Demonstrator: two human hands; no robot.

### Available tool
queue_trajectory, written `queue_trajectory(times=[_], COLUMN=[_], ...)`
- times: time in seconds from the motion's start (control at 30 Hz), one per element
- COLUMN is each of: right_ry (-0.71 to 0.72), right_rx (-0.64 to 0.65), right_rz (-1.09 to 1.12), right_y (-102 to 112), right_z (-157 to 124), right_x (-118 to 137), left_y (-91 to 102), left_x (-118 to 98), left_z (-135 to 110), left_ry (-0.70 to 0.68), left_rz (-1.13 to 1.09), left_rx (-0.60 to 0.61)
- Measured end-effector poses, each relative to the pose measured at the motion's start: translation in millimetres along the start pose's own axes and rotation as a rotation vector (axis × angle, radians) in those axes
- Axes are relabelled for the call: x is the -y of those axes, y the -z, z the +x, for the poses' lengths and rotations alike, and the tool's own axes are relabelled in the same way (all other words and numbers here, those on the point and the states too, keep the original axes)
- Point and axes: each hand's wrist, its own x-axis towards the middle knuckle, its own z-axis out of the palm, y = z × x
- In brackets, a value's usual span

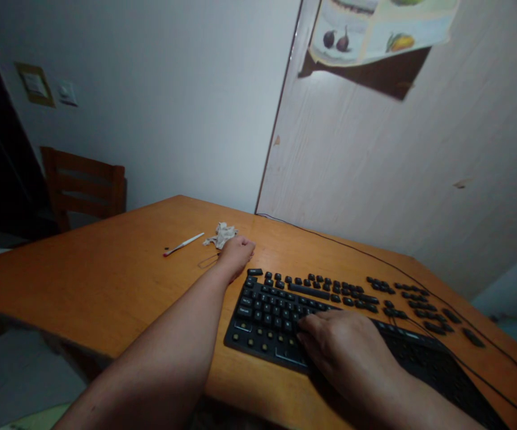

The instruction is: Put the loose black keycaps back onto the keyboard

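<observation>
Right hand (343,337) at keyboard (280,310) | left hand (239,254) past far-left corner | fingers' grip: cannot tell | keycaps (350,288): likely light, stiff; pinch sides

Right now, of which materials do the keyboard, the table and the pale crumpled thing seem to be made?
Keyboard: probably matt black plastic; it looks moulded, evenly dark.
Table: perhaps varnished wood or wood-look board, from its orange-brown colour and soft sheen.
Crumpled thing: paper or cloth, matt and creased.
</observation>
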Motion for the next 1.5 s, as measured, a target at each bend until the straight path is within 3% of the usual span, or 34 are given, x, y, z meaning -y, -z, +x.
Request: queue_trajectory(times=[0.23, 0.53, 1.03, 1.5], right_ry=[0.016, 0.045, 0.005, 0.032], right_rx=[-0.064, 0.060, 0.119, 0.142], right_rz=[-0.145, -0.333, -0.328, -0.322], right_y=[-9.0, -6.1, -13.4, -12.5], right_z=[3.7, -6.5, -6.0, -4.9], right_x=[6.3, 19.6, 31.1, 34.3], left_y=[-0.6, -0.5, 0.3, 0.6], left_x=[4.2, 3.0, -3.1, 6.2], left_z=[1.4, 0.7, -2.0, 0.7], left_ry=[-0.008, -0.013, 0.017, -0.033], left_rz=[-0.002, 0.008, 0.011, 0.013], left_rx=[0.011, 0.008, 0.006, 0.018])
